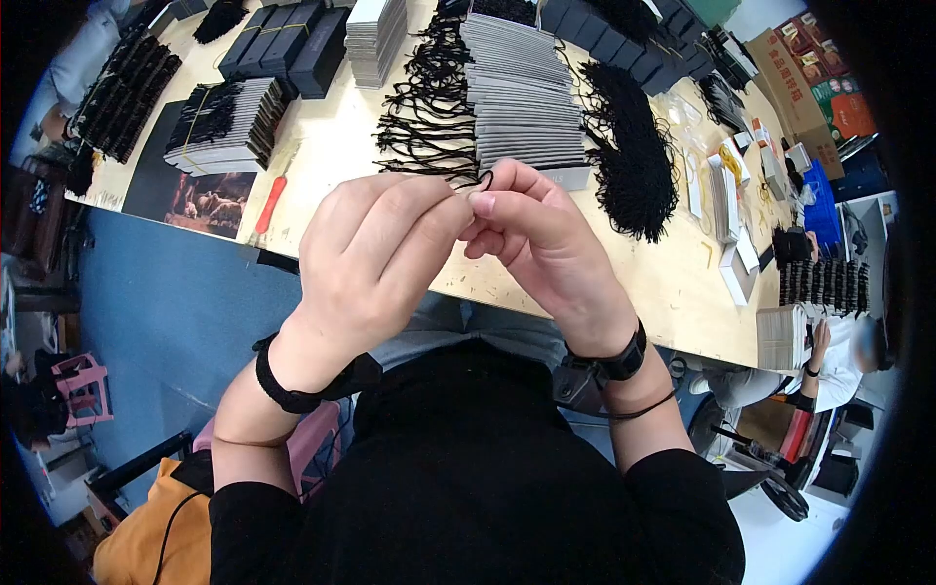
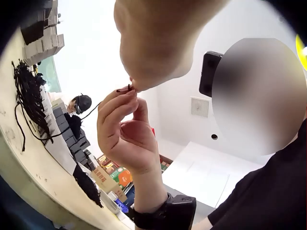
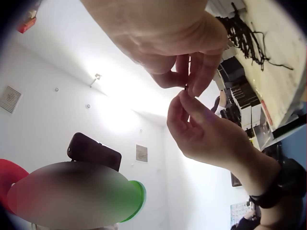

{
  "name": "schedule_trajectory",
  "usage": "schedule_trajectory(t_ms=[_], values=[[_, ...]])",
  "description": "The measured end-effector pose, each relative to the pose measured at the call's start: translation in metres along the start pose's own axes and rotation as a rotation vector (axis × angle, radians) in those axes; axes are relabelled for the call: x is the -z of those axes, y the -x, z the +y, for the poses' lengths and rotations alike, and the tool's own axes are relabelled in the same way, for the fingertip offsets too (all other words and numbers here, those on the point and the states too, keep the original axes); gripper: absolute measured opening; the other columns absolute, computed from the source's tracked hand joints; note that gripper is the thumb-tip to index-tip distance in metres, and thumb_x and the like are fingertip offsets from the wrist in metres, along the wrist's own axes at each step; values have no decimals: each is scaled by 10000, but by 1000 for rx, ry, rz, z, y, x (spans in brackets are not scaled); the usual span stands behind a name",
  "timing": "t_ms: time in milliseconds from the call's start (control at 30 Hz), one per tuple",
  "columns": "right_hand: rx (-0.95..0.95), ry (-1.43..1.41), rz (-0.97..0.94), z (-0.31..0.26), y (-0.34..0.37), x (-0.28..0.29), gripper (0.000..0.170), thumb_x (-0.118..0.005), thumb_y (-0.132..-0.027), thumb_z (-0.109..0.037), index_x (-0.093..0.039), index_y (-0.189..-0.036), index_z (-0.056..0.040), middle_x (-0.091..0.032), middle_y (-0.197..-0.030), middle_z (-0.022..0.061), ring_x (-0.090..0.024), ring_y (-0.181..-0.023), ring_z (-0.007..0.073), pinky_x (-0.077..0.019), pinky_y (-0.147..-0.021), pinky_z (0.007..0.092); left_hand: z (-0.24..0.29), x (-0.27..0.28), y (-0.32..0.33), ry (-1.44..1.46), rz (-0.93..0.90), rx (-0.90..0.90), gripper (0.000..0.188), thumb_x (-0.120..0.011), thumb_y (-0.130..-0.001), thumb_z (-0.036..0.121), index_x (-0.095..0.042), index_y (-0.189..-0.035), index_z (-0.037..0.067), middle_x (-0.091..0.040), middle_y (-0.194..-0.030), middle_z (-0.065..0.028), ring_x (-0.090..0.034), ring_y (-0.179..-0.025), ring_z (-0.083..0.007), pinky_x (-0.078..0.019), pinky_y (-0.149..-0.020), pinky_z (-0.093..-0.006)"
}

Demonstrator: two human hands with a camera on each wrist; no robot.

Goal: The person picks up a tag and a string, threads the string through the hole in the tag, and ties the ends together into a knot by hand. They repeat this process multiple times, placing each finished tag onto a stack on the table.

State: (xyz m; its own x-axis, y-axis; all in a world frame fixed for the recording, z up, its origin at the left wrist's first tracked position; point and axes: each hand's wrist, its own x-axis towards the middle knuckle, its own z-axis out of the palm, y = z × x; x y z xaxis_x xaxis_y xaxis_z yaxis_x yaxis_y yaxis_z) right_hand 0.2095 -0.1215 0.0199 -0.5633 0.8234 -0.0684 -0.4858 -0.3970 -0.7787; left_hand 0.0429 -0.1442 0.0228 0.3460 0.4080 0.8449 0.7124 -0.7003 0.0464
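Observation:
My left hand (image 1: 375, 253) and right hand (image 1: 561, 249) meet fingertip to fingertip above the table's near edge. Between them they pinch a thin black cord (image 2: 124, 89), bent into a small loop. In the head view a bit of it curves up over the right fingertips; the rest is mostly hidden by the fingers. Just beyond the hands lies a long row of overlapping grey card pieces (image 1: 526, 97), with black cords (image 1: 424, 127) trailing off its left side. A thick bundle of loose black cords (image 1: 634, 156) lies to the row's right.
Dark boxes (image 1: 292, 44) and a white stack (image 1: 375, 39) stand at the back left. A banded pile of cards (image 1: 229, 127) and a red-handled tool (image 1: 272, 203) lie left. White boxes (image 1: 739, 268) are at right, near another person (image 1: 829, 361).

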Motion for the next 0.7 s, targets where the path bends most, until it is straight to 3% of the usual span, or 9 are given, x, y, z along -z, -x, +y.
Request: schedule_trajectory(t_ms=[100, 167, 200, 267, 333, 567, 700], values=[[38, -4, 0, 1, 0, -1, 77, -584, -817, -78, -523, -839, -35, -613, -805, 77, -614, -728, 128, -514, -607, 219, 3, 6, 0, 42, 21, 19, 232, -629, -591, 22, -596, -819, 47, -577, -828, -50, -559, -733, -197, -452, -622, -279], [43, -9, 7, 2, -1, -3, 83, -592, -809, -69, -520, -838, -39, -612, -802, 73, -609, -726, 121, -509, -595, 216, 7, 14, 0, 343, -49, 352, 219, -636, -678, -19, -584, -886, 23, -595, -867, -75, -582, -795, -180, -467, -679, -264], [79, -9, 30, 2, -1, -4, 82, -594, -805, -61, -519, -832, -42, -611, -798, 67, -606, -723, 117, -502, -583, 212, 11, 12, 0, 341, -45, 353, 219, -636, -678, -19, -584, -886, 23, -595, -867, -75, -582, -795, -180, -467, -679, -264], [111, -8, 53, 3, -2, -5, 83, -596, -800, -54, -518, -826, -45, -610, -793, 61, -604, -720, 113, -495, -571, 208, 20, 5, 4, 1084, 21, 959, 212, -610, -762, -23, -544, -963, -9, -599, -892, -94, -585, -859, -150, -471, -743, -256], [135, 22, 72, 2, -3, -5, 90, -598, -791, -40, -511, -815, -47, -606, -800, 52, -593, -724, 103, -484, -576, 210, 17, 4, 7, 1182, -6, 995, 219, -594, -789, -10, -507, -989, -29, -598, -899, -83, -577, -887, -118, -466, -788, -245], [226, 112, 56, 2, -3, -6, 116, -607, -771, -19, -500, -807, -44, -598, -845, 57, -564, -739, 84, -473, -629, 217, 13, 5, 4, 1087, -102, 1015, 192, -588, -793, -6, -506, -967, 0, -567, -844, -28, -558, -750, -78, -452, -647, -183], [505, 445, 190, 4, 0, -12, 149, -594, -742, 53, -490, -807, -31, -581, -846, 62, -567, -770, 101, -476, -676, 226, 14, 8, 1, 1283, -78, 1125, 161, -575, -827, 59, -531, -970, 1, -574, -830, -21, -556, -749, -74, -454, -627, -201]])
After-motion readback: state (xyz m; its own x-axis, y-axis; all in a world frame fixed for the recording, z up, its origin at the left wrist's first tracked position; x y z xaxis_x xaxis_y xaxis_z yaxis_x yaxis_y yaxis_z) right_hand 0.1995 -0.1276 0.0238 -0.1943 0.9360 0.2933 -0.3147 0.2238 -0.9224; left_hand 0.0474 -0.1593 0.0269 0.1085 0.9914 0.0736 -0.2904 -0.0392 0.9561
